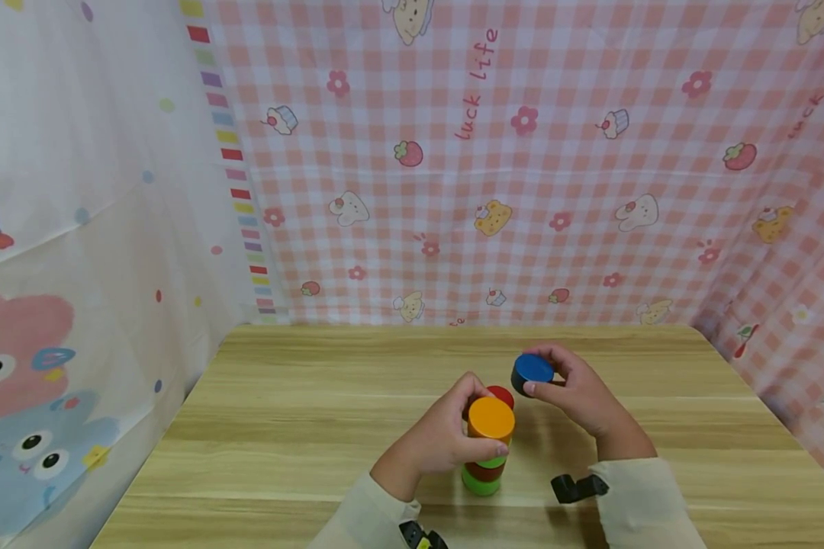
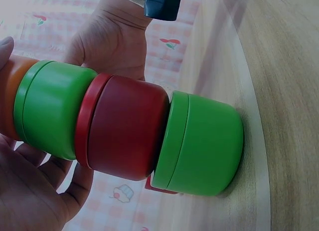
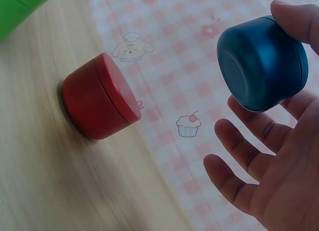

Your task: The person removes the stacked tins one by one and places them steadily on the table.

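My left hand point(image 1: 446, 431) grips an orange round tin point(image 1: 490, 418) at the top of a stack, thumb on the near side and fingers round the back. Below it, the left wrist view shows an upper green tin point(image 2: 60, 109), a dark red tin point(image 2: 129, 126) and a lower green tin point(image 2: 204, 143) standing on the table. Right of the stack, my right hand point(image 1: 580, 393) pinches a blue tin point(image 3: 261, 64) between thumb and fingers, held up off the table. Behind the stack another red tin point(image 3: 99, 99) stands upright, partly hidden in the head view.
The wooden table point(image 1: 302, 427) runs back to a pink checked cloth point(image 1: 453, 252). A white cloth with cartoon figures point(image 1: 130, 229) hangs on the left. Black wrist devices point(image 1: 578, 488) sit on both sleeves, close to the tabletop.
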Tool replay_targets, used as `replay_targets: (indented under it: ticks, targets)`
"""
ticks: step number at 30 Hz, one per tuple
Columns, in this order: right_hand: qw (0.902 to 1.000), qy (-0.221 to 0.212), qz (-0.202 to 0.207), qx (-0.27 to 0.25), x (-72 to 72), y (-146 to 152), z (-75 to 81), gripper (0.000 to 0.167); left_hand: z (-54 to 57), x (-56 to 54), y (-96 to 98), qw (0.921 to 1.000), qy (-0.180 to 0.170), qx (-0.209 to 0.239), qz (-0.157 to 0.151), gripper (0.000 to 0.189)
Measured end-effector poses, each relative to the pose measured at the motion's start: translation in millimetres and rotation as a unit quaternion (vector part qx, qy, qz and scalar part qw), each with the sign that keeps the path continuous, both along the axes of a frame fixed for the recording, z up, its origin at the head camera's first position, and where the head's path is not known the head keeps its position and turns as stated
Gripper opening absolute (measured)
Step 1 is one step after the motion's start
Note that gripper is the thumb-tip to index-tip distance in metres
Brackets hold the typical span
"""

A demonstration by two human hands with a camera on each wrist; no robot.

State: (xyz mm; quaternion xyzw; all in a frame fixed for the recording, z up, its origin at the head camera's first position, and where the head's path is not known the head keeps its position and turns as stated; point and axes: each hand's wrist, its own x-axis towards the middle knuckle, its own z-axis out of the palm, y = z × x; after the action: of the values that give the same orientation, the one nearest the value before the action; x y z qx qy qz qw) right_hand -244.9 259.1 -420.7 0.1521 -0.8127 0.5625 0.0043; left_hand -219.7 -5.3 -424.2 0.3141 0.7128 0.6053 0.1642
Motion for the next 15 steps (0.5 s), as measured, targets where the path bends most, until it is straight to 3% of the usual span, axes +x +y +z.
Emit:
replay_targets:
  ticks: [15]
  targets:
    - [0.9995, -0.017, -0.028, 0.005, -8.1, 6.7, -14.4, 0.052, 0.5, 0.7, 0.0, 1.0000, -0.003, 0.000, 0.000, 0.047]
